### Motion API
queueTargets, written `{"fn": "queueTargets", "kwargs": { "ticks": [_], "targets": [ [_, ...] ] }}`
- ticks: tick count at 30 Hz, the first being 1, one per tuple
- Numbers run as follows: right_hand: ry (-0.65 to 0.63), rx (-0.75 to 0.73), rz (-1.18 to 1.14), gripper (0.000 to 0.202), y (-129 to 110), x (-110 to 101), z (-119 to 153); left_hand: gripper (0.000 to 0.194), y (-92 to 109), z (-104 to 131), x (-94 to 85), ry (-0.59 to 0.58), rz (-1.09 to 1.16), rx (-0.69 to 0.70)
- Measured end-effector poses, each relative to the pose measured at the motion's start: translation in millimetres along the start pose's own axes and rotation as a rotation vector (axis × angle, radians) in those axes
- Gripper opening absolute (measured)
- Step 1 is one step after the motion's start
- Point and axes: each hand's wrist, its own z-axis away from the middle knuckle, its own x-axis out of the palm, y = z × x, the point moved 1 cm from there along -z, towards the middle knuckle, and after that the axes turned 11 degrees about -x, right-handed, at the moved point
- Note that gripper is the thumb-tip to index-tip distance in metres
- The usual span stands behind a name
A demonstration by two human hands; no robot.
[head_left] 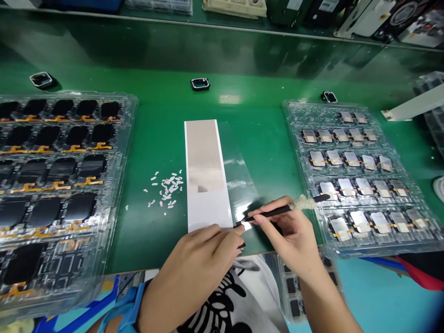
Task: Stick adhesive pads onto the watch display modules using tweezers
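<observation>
Low in the middle, my left hand [211, 249] is closed with its fingers pinched together. Dark edges of a small black part [241, 246] show at its fingertips, and the rest is hidden. My right hand [289, 231] grips a slim black tool [277, 211] like a pen, with pale material wrapped round its back end. The tool's tip meets the black part by my left fingertips. Just beyond my left hand lies a long strip sheet [206, 162], beige at the far end and white nearer me. A clear film [239, 171] lies along its right side.
Small white scraps [169, 187] are scattered left of the strip. A clear tray [130, 134] of black screens stands at left, another tray [294, 125] of silver-backed screens at right. Several watch frames, one a black frame [200, 83], sit toward the back below a shelf [194, 19].
</observation>
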Motion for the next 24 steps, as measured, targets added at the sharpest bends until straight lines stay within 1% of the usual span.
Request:
{"fn": "queueTargets", "kwargs": {
  "ticks": [8,10,13,15,17,19,21,24],
  "targets": [
    [0.035,0.004,-0.008,0.010,-0.8,3.5,-0.4,0.010,0.3,-0.3,-1.7,0.007,0.048,-0.015],
    [0.065,0.037,-0.020,0.009,-1.1,3.7,-2.4,0.009,-0.9,-0.1,-0.4,0.010,0.089,-0.038],
    [0.144,0.094,-0.094,0.010,-3.1,1.4,-6.1,0.008,-4.9,-1.2,2.4,0.015,0.233,-0.134],
    [0.237,0.091,-0.146,0.012,-7.5,0.4,-7.5,0.006,-8.7,-3.7,3.0,0.054,0.360,-0.236],
    [0.345,0.049,-0.180,0.013,-15.6,3.0,-7.7,0.006,-12.2,-7.3,1.7,0.116,0.466,-0.311],
    [0.411,-0.027,-0.213,0.014,-26.5,11.7,-7.9,0.007,-15.0,-11.0,-1.1,0.179,0.532,-0.327],
    [0.406,-0.120,-0.250,0.017,-37.7,25.7,-9.4,0.010,-17.2,-13.4,-3.7,0.235,0.567,-0.303],
    [0.350,-0.224,-0.297,0.025,-48.9,49.0,-14.4,0.021,-20.2,-13.8,-4.6,0.317,0.572,-0.288]
  ]
}}
